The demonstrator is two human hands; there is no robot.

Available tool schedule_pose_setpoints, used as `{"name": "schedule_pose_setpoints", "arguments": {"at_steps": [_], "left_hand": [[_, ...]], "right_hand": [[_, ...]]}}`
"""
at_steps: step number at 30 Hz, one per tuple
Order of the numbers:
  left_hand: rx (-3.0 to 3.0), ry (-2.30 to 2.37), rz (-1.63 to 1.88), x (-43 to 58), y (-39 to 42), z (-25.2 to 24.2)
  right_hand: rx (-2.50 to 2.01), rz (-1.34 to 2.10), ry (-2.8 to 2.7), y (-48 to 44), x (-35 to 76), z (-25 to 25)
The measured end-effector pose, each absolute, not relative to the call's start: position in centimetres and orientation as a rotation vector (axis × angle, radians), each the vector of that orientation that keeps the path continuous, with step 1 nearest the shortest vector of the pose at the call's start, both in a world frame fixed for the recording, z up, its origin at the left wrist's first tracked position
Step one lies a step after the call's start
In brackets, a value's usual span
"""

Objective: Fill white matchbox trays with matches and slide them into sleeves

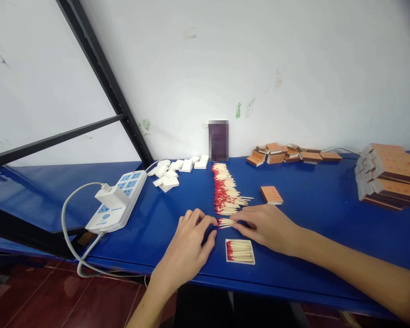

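Note:
A long heap of red-tipped matches (224, 191) lies on the blue table (328, 214). My left hand (191, 243) and my right hand (268, 227) meet at its near end, fingertips pinching a small bundle of matches (225, 222) between them. Just in front of that bundle sits an open white inner tray (240, 251) partly filled with matches. An orange matchbox sleeve (271, 194) lies flat right of the heap, just beyond my right hand.
A white power strip (118, 200) with a plugged adapter and grey cable sits at the left. Empty white trays (174, 172) are piled behind it. Orange matchboxes (290, 154) lie by the wall, stacked ones (389, 175) at the far right. A black metal frame (99, 68) slants on the left.

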State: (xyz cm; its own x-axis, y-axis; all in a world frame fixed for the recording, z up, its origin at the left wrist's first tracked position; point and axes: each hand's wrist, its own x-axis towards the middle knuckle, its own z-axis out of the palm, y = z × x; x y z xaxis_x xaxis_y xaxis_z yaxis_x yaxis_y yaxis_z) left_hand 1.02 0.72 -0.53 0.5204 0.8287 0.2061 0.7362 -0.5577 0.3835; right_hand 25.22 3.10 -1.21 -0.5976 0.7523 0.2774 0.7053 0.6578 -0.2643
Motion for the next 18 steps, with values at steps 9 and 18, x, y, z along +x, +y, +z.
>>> {"name": "schedule_pose_setpoints", "arguments": {"at_steps": [9, 18], "left_hand": [[2.534, 1.359, 0.551, 0.94, 0.74, -0.44], [2.573, 1.317, 0.485, 0.92, 0.69, -0.29]], "right_hand": [[-1.149, 0.170, -2.517, 3.09, 25.32, -1.37], [-1.150, 0.173, -2.525, 3.03, 25.29, -1.15]]}}
